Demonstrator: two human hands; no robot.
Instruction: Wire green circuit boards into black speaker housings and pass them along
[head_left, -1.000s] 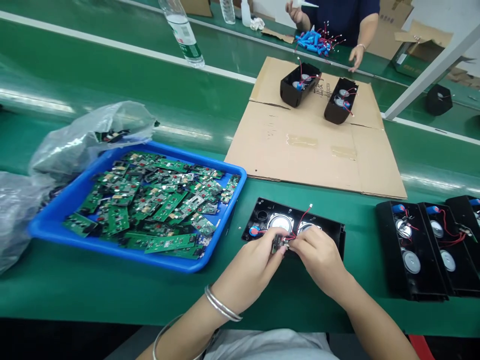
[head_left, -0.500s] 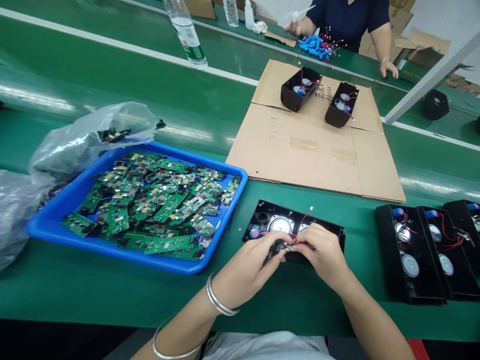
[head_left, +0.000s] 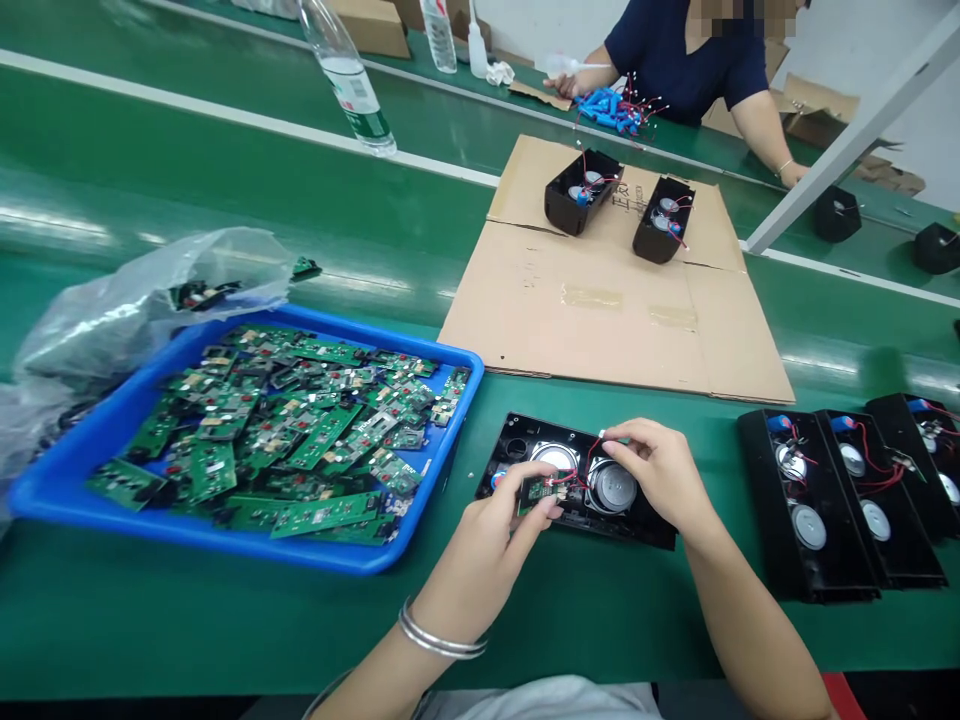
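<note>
**Green workbench point(head_left: 225, 620) with parts held in both hands**

A cardboard sheet point(head_left: 615, 340) lies beyond a blue tray point(head_left: 225, 542) and a black speaker housing point(head_left: 579, 518). The housing rests flat, open side up, right of the tray. Above it, the left hand point(head_left: 491, 540) pinches a green circuit board point(head_left: 536, 490) between thumb and fingers; the right hand point(head_left: 664, 470), thumb and forefinger nearly together, pinches a red wire point(head_left: 592, 450) beside its white plug point(head_left: 601, 434).

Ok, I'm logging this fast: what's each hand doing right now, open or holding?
Left hand: closed, holding a board.
Right hand: closed, pinching a red wire at its plug.
</note>
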